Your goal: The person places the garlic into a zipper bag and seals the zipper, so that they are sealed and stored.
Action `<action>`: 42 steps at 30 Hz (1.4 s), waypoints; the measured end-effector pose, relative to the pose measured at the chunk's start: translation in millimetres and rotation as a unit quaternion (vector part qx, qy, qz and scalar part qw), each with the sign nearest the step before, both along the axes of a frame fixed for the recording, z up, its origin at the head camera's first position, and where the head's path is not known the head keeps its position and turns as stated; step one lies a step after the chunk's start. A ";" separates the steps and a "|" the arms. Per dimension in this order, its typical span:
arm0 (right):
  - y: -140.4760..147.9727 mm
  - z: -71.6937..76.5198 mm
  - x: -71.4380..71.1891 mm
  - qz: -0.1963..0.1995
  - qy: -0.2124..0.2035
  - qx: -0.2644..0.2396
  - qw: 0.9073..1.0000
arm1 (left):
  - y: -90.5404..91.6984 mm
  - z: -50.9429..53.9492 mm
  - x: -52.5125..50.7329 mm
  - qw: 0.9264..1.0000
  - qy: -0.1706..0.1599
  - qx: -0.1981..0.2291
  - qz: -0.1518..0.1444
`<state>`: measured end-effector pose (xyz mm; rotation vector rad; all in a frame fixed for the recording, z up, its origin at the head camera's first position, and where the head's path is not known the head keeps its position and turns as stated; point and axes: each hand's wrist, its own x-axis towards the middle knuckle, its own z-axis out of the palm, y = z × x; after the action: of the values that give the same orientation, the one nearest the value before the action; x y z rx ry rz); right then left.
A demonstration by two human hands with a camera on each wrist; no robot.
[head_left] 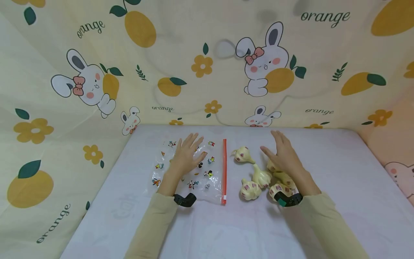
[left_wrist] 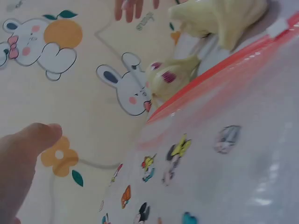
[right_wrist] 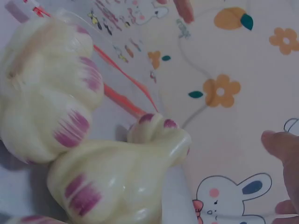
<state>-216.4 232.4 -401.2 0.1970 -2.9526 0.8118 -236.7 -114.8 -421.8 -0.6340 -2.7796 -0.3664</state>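
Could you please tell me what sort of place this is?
It looks like a small indoor recording set-up, though I cannot be certain: a cream, rabbit-printed, sheet-like backdrop stands behind and beside a flat, white-topped table, and two black, curved, wrist-worn devices are visible.

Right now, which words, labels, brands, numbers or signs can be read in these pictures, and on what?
"orange": five times on the backdrop, in the head view.
Left wrist view: one more word on the backdrop, too blurred to read.
Table: a pale mark at left, too faint to read.
Bag and garlic: no readable text.
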 end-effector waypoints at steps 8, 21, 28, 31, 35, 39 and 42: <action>-6.9 1.5 14.5 0.008 -0.035 -0.027 0.999 | 9.2 -6.4 17.4 0.995 0.018 -0.014 -0.094; -15.8 -5.1 39.9 0.031 0.002 -0.054 0.998 | 34.7 -19.5 40.9 0.970 0.061 -0.058 -0.229; -27.1 -6.3 49.8 0.043 0.032 -0.102 0.993 | 48.1 -30.4 49.7 0.964 0.047 -0.096 -0.244; -33.6 -8.0 51.9 0.045 0.044 -0.116 0.991 | 51.9 -34.1 51.5 0.962 0.042 -0.120 -0.243; -41.7 -10.1 54.2 0.041 0.049 -0.132 0.989 | 54.9 -38.1 52.4 0.958 0.042 -0.132 -0.250; -48.8 -11.7 57.1 0.045 0.047 -0.152 0.986 | 56.9 -38.7 53.0 0.956 0.038 -0.135 -0.258; -54.1 -12.3 59.7 0.047 0.042 -0.166 0.984 | 58.1 -37.4 53.3 0.954 0.035 -0.139 -0.263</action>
<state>-156.6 178.3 -413.6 0.3416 -2.6938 1.2560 -183.3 -56.7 -459.2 -1.4312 -2.5761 -0.0443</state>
